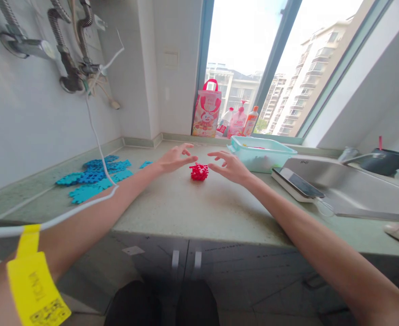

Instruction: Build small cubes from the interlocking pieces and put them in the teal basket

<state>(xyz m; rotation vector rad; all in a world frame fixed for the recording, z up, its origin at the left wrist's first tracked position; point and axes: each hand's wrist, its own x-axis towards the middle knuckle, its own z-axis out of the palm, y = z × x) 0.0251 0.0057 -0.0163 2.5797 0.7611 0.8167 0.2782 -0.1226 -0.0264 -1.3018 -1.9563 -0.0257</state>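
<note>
A small red structure of interlocking plastic pieces [198, 172] sits on the countertop between my two hands. My left hand [176, 158] hovers just left of it, fingers apart and holding nothing. On the other side, my right hand [230, 165] is also open, its thumb and fingertips close to the red structure. Whether any fingertip touches it is hard to tell. To the left lie flat blue interlocking pieces [99, 171], some joined into sheets, with turquoise ones [87, 192] nearer the front. One small blue piece [145, 165] lies beside my left wrist.
A turquoise plastic bin [270, 158] with pieces inside stands behind my right hand. A phone [299, 182] rests on a white box by the steel sink [362, 194]. A white cable [94, 122] hangs across my left forearm. Bottles and a pink bag [206, 113] line the windowsill.
</note>
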